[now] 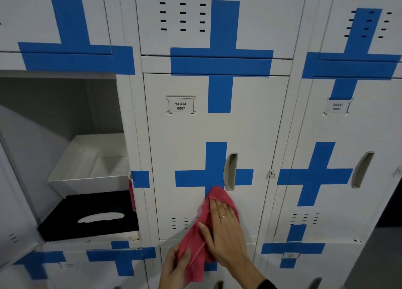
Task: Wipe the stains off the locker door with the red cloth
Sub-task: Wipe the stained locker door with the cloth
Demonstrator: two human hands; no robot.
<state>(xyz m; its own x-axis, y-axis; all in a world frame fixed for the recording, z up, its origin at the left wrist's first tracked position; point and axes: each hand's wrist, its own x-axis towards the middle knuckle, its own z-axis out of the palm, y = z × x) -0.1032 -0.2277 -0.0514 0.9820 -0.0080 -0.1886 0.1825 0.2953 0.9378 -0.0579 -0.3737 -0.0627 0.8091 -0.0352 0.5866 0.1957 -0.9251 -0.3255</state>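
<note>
The red cloth [199, 241] hangs against the lower part of the white locker door [187, 136] labelled YAKAL 0007. My right hand [224, 230] lies flat on the cloth with straight fingers, pressing it to the door just below the grey recessed handle [230, 171]. My left hand [175, 269] pinches the cloth's lower end near the door's bottom edge. Blue tape crosses [214, 178] mark the door. No stain is plain to see on the bare paint.
The locker [65, 106] to the left stands open, its door swung out at the far left. Inside it are a white tray [91, 173] and a black tissue box [91, 217]. Shut lockers with blue tape crosses lie to the right [326, 136], above and below.
</note>
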